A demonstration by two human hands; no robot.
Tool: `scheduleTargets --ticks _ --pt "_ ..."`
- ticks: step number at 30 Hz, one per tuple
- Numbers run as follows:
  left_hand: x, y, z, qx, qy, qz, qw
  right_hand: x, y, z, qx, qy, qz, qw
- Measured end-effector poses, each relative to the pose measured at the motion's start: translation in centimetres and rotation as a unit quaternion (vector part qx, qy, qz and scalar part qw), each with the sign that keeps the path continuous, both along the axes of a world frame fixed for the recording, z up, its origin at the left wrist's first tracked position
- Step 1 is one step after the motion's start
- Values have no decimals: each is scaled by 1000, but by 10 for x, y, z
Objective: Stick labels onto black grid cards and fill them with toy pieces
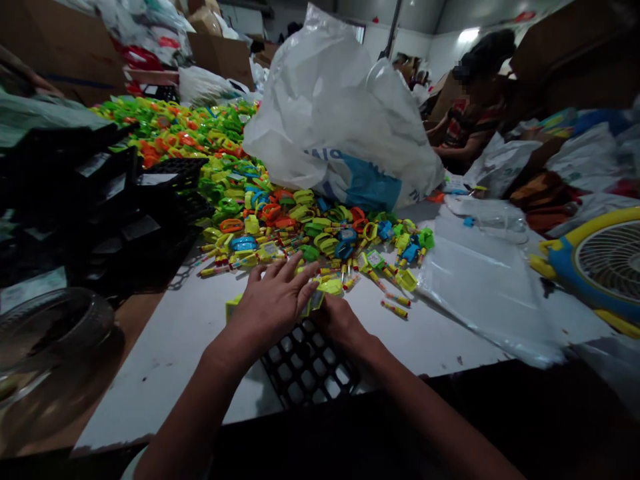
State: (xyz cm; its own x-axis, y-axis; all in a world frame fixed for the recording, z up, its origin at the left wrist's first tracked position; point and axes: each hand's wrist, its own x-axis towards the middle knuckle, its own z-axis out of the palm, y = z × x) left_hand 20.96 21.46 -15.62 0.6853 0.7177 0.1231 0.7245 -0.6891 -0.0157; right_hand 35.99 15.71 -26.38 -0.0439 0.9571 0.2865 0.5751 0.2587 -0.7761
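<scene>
My left hand (pixel 273 293) is stretched over the far end of a black grid tray (pixel 320 347), palm down with its fingers extended and somewhat apart. A yellow-green plastic piece (pixel 233 307) shows beside its wrist side, and another yellow-green toy piece (pixel 330 287) lies just past its fingertips. My right hand (pixel 343 321) is at the tray's far right corner, fingers curled inward. What it grips is hidden behind the hand. The tray lies on the white tabletop (pixel 165 360), its near cells showing white through them.
Toy watches (pixel 245 243) and small yellow-and-red tubes (pixel 395 309) form a heap beyond my hands. Behind stands a big white plastic bag (pixel 330 113). Clear bags (pixel 485 287) and a yellow-blue fan (pixel 575 260) are right; stacked black trays (pixel 65 193) are left. A person (pixel 470 120) sits beyond.
</scene>
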Motion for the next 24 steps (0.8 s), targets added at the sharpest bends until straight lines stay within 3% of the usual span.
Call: scheduleTargets --ticks 2,6,9,12,15,18,21,24 --pt "-1 1 0 -3 2 -11 1000 18 8 13 -18 -18 -33 999" --pt "-6 7 -2 1 3 -1 1000 72 43 35 -26 -72 -257 963" --pt "-5 10 -2 -1 7 4 1000 105 78 39 -46 -94 -373 922" --pt "-3 8 2 -7 11 9 1000 119 101 35 -64 -95 -415 903" --pt "-9 1 8 -7 6 23 1000 122 99 34 -59 -69 -416 905" --pt "-24 -6 11 1 -11 22 1000 113 72 35 -41 -27 -385 922" --pt "-36 -10 9 -28 -27 11 999 82 25 35 -59 119 -266 955" --pt "-38 -12 4 -40 -36 15 998 32 -23 34 -125 291 -116 941"
